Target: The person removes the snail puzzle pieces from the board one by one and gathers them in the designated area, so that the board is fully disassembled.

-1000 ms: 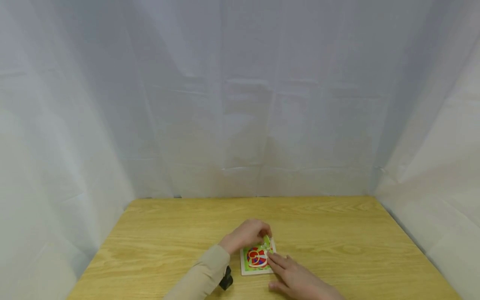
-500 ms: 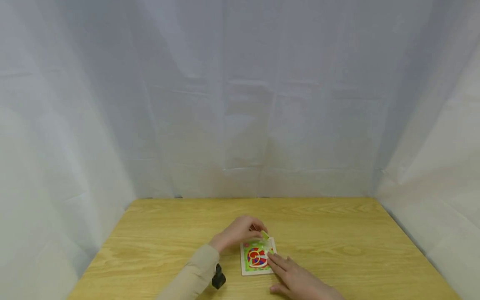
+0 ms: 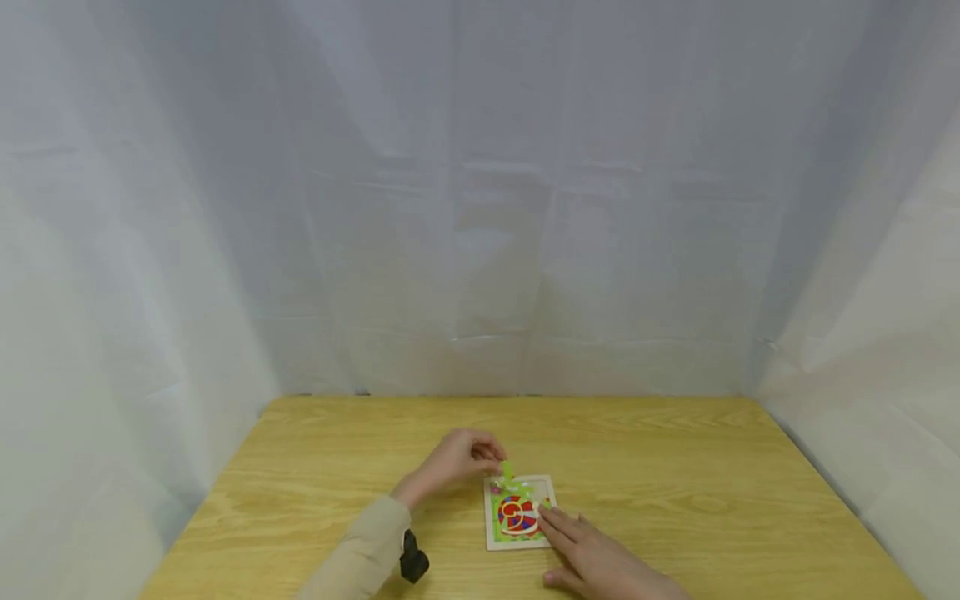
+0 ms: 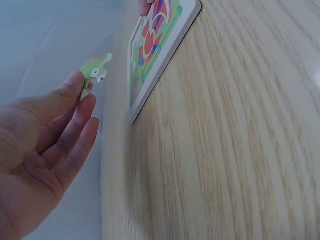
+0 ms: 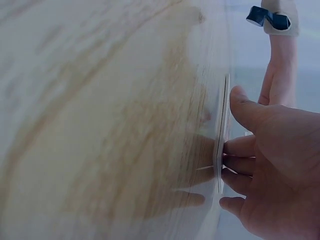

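My left hand (image 3: 461, 457) pinches a small green jigsaw piece (image 4: 93, 72) between thumb and fingers, held above the far left corner of a puzzle board. White eye shapes show on the piece in the left wrist view. The square puzzle board (image 3: 488, 533) lies flat on the table, with a pale rim and a red, blue and white picture on green. Bare board shows at its far right corner. My right hand (image 3: 596, 554) rests with outstretched fingertips on the board's right side, covering part of it. In the right wrist view the board appears edge-on beside the fingers.
The wooden table (image 3: 675, 475) extends on all sides of the board. White sheeting (image 3: 510, 250) hangs behind the table and along both sides. A black wrist device (image 3: 414, 558) is strapped at the left sleeve (image 3: 360, 546).
My left hand has lifted the green piece from the board's far right corner and moved left with it, uncovering bare board there. My right hand has stayed nearly still.
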The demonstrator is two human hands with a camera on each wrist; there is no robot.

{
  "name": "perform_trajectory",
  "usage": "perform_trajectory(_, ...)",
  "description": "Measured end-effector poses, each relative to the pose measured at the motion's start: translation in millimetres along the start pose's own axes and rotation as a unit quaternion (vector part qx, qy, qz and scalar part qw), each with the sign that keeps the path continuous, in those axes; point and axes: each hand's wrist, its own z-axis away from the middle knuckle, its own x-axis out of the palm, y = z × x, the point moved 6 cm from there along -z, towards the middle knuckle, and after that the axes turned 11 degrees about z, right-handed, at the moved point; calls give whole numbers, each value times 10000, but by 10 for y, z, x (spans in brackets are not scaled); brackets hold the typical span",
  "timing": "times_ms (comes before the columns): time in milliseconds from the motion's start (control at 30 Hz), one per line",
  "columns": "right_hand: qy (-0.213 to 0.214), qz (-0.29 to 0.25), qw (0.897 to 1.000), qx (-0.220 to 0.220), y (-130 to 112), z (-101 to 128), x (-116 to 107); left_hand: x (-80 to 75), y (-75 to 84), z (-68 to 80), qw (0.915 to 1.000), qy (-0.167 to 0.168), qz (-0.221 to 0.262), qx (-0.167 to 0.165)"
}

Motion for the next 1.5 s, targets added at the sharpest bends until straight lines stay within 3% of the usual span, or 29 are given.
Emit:
perform_trajectory(233, -24, -119, 9999, 104, 24, -1, 18, -194, -79, 123, 9998, 92, -105, -171)
perform_trajectory(500, 265, 86, 9996, 46, 4, 17, -22, -381, -238, 246, 9989, 247, 5, -393)
perform_trajectory(900, 105, -56, 9999, 82, 0, 16, -3, -587, -380, 439, 9969, 432, -154, -647)
perform_trajectory(1167, 129, 4, 9999, 94, -24, 12, -47, -648, -436, 533, 9958, 412, -209, -790)
perform_trajectory(1500, 202, 64, 9997, 110, -31, 16, -52, -660, -437, 559, 9946, 456, -644, -667)
